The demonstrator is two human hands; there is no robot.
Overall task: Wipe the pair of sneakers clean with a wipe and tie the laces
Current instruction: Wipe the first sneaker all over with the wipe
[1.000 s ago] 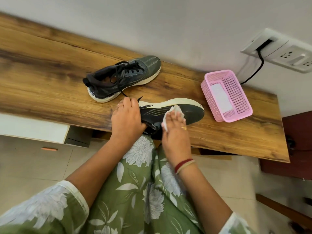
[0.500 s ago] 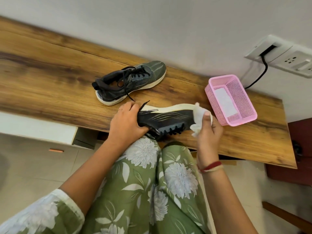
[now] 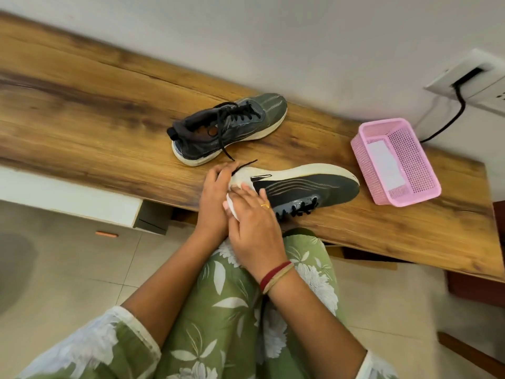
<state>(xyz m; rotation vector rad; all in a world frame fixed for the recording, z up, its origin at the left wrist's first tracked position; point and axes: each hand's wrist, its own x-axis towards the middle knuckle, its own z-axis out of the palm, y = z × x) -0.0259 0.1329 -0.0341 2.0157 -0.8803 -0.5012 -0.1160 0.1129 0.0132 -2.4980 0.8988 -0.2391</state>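
Note:
A dark grey sneaker (image 3: 308, 188) with a cream sole lies on its side at the near edge of the wooden table (image 3: 82, 110), its toe pointing right and its black laces facing me. My left hand (image 3: 214, 203) grips its heel. My right hand (image 3: 252, 220) presses a white wipe (image 3: 232, 207) against the side of the shoe by the heel, fingers laid over it. The second sneaker (image 3: 229, 129) stands upright farther back, its laces untied and trailing toward me.
A pink mesh basket (image 3: 410, 149) with a white sheet inside sits at the right end of the table. Behind it a wall socket (image 3: 470, 80) holds a black cable. My knee in green floral cloth is under the shoe. A tiled floor lies below.
My right hand carried the wipe from the middle of the shoe out to its toe, then back left to the heel side. The left hand kept its hold on the heel.

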